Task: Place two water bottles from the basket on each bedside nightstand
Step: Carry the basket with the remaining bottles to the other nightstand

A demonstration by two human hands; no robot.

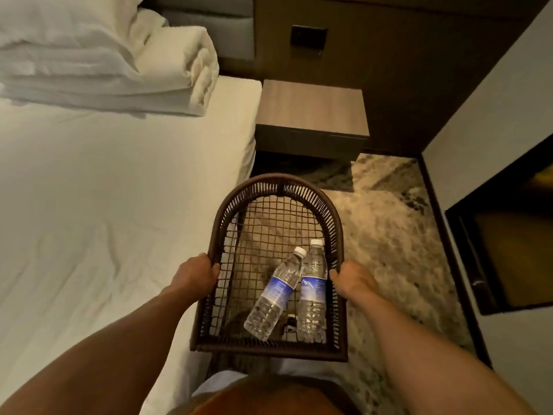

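Observation:
I hold a dark brown wicker basket in front of me, above the floor beside the bed. My left hand grips its left rim and my right hand grips its right rim. Two clear water bottles with blue labels and white caps lie inside on the mesh bottom: one tilted to the left, the other lying nearly straight next to it. A wooden nightstand with a bare top stands ahead, between the bed and the wall.
A bed with a white sheet fills the left side, with folded white duvets and towels at its head. A patterned carpet covers the floor. A dark headboard panel with a switch plate stands behind the nightstand. A wall with a dark framed panel runs on the right.

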